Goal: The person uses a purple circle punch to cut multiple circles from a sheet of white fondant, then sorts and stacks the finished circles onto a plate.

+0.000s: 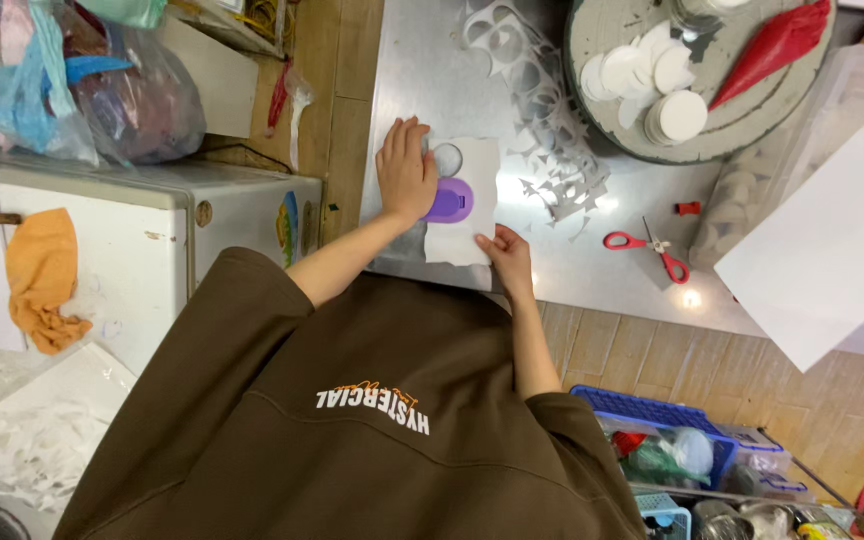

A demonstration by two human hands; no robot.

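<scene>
- Your left hand (405, 168) lies flat, fingers spread and pointing toward the top of the frame, its palm pressing down on the purple punch (449, 200); it closes around nothing.
- The purple punch sits over the left edge of the white paper sheet (464, 200), just right of your left palm, in the upper middle of the frame.
- Your right hand (506, 252) is at the sheet's lower right corner, fingers together pinching its edge; whether the thumb is under the paper you cannot tell.
- The sheet's long axis runs up and down the frame on the metal worktop (592, 255).
- Your left hand is the nearer one to the punch.
- Red scissors (648, 250) lie well to the right; cut paper scraps (542, 150) lie above them.
</scene>
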